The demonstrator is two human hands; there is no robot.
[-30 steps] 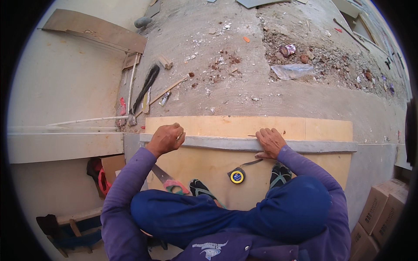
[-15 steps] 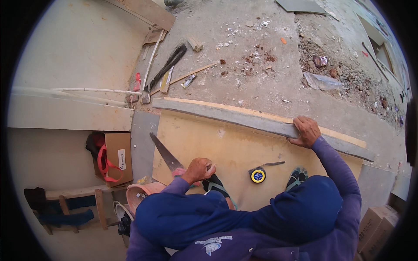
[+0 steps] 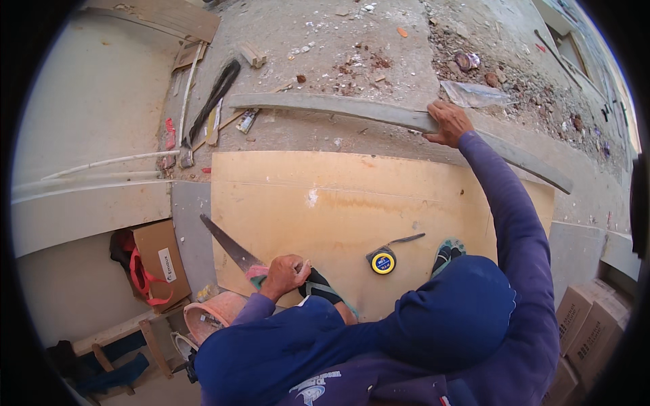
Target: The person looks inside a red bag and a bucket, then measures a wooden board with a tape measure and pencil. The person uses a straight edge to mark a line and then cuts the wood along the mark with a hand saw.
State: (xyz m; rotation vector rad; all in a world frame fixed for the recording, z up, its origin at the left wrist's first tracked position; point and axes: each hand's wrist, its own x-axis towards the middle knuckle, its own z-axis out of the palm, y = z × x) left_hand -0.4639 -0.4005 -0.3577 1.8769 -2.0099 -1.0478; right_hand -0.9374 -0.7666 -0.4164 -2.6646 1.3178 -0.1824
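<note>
My right hand (image 3: 447, 124) grips a long grey wooden plank (image 3: 338, 106) beyond the far edge of a pale yellow board (image 3: 311, 223). My left hand (image 3: 286, 274) is closed above my left foot, pinching something small that I cannot make out. Just left of it lies a handsaw (image 3: 233, 247) with a red and green handle, partly hidden. A yellow and black tape measure (image 3: 383, 262) rests on the board between my sandalled feet, a short black strip sticking out from it.
Sticks and a black looped strip (image 3: 210, 101) lie at the upper left, rubble (image 3: 497, 78) at the upper right. A pink bucket (image 3: 210, 311) and cardboard box (image 3: 156, 264) with red straps are at left, stacked cartons (image 3: 589, 318) at lower right, a pale wall at far left.
My right hand has carried the grey plank forward, off the yellow board. My left hand has left the plank and come down beside the saw.
</note>
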